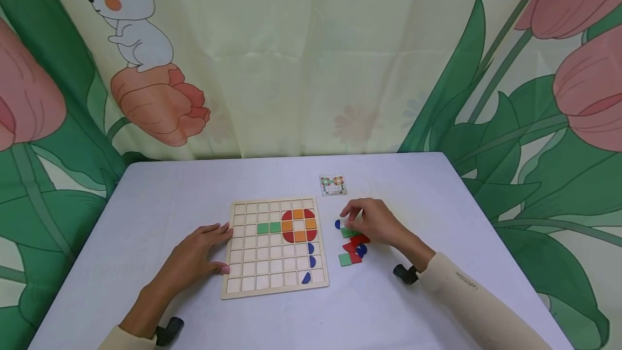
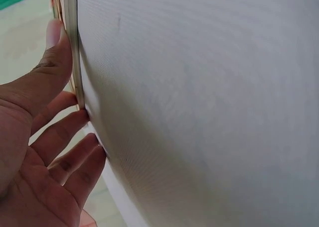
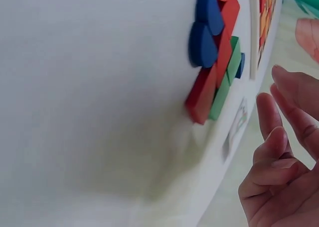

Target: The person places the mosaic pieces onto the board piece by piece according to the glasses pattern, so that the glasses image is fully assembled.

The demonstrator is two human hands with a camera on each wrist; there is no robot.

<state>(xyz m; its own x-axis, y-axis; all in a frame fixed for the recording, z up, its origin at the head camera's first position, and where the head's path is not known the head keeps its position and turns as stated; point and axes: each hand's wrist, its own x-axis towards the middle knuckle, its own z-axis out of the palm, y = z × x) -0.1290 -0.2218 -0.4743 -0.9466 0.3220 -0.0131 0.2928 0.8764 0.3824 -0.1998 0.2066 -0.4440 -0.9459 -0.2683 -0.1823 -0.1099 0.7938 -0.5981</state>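
Observation:
A wooden grid board (image 1: pixel 262 269) lies on the table, with a ring of red and orange pieces, two green squares (image 1: pixel 269 228) and several blue half-round pieces (image 1: pixel 312 261) in its cells. My left hand (image 1: pixel 196 253) touches the board's left edge with thumb and fingertips, its fingers spread. Over the loose pieces to the board's right hovers my right hand (image 1: pixel 375 222), fingers loosely bent, with no piece visible between them. Beneath and beside it lie red pieces (image 3: pixel 202 95), green squares (image 1: pixel 345 260) and blue pieces (image 3: pixel 203 45). In the right wrist view its fingers (image 3: pixel 269 115) are apart from the pieces.
A small pattern card (image 1: pixel 332 184) lies behind the board, to its upper right. The white-covered table (image 1: pixel 272 323) ends at a printed curtain (image 1: pixel 301 69) at the back. Black straps or cameras sit by both wrists.

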